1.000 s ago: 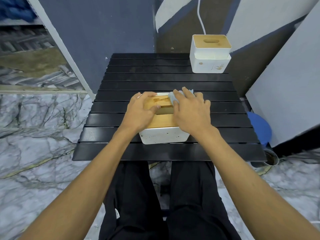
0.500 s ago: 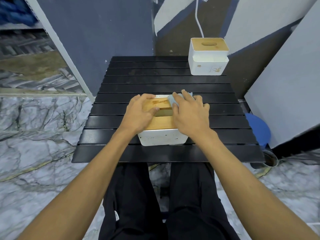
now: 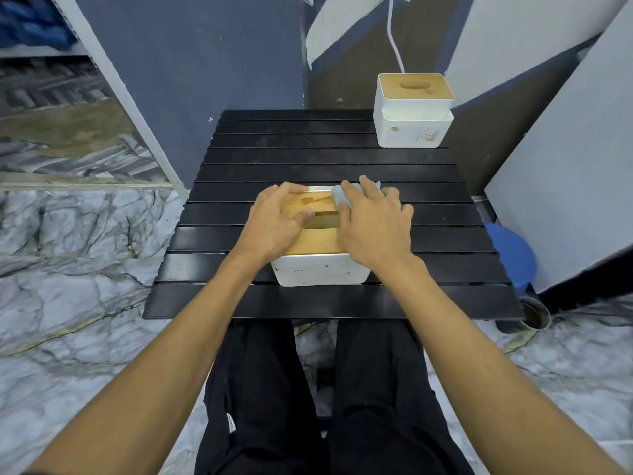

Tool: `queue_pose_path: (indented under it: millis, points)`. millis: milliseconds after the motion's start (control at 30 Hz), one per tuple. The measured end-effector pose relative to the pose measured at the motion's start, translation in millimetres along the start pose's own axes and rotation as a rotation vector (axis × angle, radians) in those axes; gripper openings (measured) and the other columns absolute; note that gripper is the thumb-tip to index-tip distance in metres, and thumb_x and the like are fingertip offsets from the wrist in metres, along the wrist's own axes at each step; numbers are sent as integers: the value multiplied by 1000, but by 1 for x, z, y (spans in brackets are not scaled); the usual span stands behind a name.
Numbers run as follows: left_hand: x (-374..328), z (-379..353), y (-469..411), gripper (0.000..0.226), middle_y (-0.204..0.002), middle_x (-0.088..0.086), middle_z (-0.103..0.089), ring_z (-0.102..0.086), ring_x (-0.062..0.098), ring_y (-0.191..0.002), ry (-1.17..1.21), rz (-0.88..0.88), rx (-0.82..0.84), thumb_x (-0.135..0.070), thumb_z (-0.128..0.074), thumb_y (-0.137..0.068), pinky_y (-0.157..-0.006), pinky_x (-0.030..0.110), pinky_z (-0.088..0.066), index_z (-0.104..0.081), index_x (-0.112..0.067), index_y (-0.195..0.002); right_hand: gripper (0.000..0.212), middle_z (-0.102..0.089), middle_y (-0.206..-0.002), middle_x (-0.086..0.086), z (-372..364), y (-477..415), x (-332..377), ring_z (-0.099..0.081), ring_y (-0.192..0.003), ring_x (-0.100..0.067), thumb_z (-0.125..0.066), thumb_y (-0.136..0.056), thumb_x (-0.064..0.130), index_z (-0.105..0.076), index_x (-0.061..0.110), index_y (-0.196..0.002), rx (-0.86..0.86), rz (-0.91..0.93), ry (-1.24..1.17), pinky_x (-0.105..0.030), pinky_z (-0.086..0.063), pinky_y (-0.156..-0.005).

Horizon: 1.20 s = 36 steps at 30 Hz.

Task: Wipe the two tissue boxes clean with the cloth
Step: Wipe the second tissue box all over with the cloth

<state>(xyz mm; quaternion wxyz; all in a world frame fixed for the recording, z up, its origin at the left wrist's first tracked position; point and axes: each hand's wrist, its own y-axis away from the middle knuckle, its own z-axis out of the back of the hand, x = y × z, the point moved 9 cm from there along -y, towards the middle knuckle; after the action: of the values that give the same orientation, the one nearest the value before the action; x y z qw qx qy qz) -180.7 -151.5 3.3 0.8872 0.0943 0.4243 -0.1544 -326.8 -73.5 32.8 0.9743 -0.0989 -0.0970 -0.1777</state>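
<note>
A white tissue box with a wooden lid (image 3: 317,240) lies near the middle of the black slatted table (image 3: 329,299). My left hand (image 3: 274,222) rests on the lid's left side, fingers curled over the far edge, holding the box. My right hand (image 3: 373,228) presses a light blue cloth (image 3: 337,194) flat on the lid's right far corner; most of the cloth is hidden under the fingers. A second white tissue box with a wooden top (image 3: 412,111) stands upright at the table's far right corner, away from both hands.
Grey walls and panels close in behind and to the right of the table. A white cord (image 3: 394,39) hangs down behind the far box. A blue stool (image 3: 513,255) and a small round can (image 3: 534,315) sit on the marble floor at right.
The view has tilted a little, so the table sits lower in the frame. My right hand with the cloth has shifted slightly on the lid's far right part; the left hand stays put.
</note>
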Motion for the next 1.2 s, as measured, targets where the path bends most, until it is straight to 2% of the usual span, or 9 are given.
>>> queue_pose_path:
  millis: [100, 267, 400, 533, 767, 867, 1000, 1200]
  points:
    - [1, 2, 0, 35, -150, 1, -40, -36, 22, -139, 11, 12, -15, -35, -67, -92, -115, 43, -33, -56, -43, -124, 45, -30, -157, -1, 1, 6, 1, -38, -129, -34, -33, -102, 36, -38, 27, -146, 6, 24, -24, -51, -35, -96]
    - [1, 3, 1, 36, -150, 1, -42, -36, 21, -140, 15, -3, -34, -33, -69, -91, -115, 45, -33, -58, -42, -125, 41, -36, -151, 4, 10, 47, 0, -43, -117, -30, -34, -101, 35, -42, 29, -141, -62, 69, -12, -46, -38, -84]
    - [1, 1, -1, 35, -152, 4, -38, -32, 21, -143, 16, -16, 12, -34, -67, -92, -117, 43, -30, -57, -44, -125, 42, -36, -153, -1, 5, 20, 1, -43, -121, -34, -35, -102, 32, -43, 26, -143, -39, 35, 10, -48, -37, -89]
    - [3, 2, -2, 36, -151, 2, -39, -34, 21, -141, 20, -8, -13, -33, -67, -92, -116, 44, -31, -57, -41, -126, 46, -30, -158, -3, -1, -1, 2, -37, -130, -35, -34, -103, 32, -36, 26, -148, 16, 19, 5, -52, -35, -98]
    - [3, 3, 1, 37, -150, -1, -40, -34, 19, -141, 57, 4, -25, -34, -69, -91, -116, 46, -32, -57, -44, -125, 42, -36, -151, 2, 8, 50, 0, -43, -117, -30, -36, -100, 33, -41, 29, -142, -54, 56, -12, -46, -38, -85]
    - [1, 2, 1, 37, -153, 1, -38, -32, 19, -143, 29, -11, -4, -35, -67, -92, -117, 45, -30, -56, -43, -127, 42, -36, -152, 1, 7, 42, -1, -42, -118, -30, -36, -100, 33, -42, 28, -142, -50, 31, -5, -46, -37, -86]
    - [1, 2, 1, 37, -153, 1, -37, -32, 20, -143, 18, -6, 0, -36, -67, -92, -117, 43, -30, -56, -45, -126, 45, -32, -156, -3, 1, 6, 0, -39, -127, -34, -35, -102, 32, -39, 26, -146, -1, -7, -24, -51, -34, -97]
    - [3, 6, 2, 37, -150, 0, -41, -33, 19, -142, 45, 11, -55, -34, -70, -90, -117, 43, -31, -58, -43, -125, 44, -35, -153, -1, 5, 22, 2, -41, -122, -32, -37, -101, 32, -42, 26, -144, -30, 16, -26, -48, -36, -91]
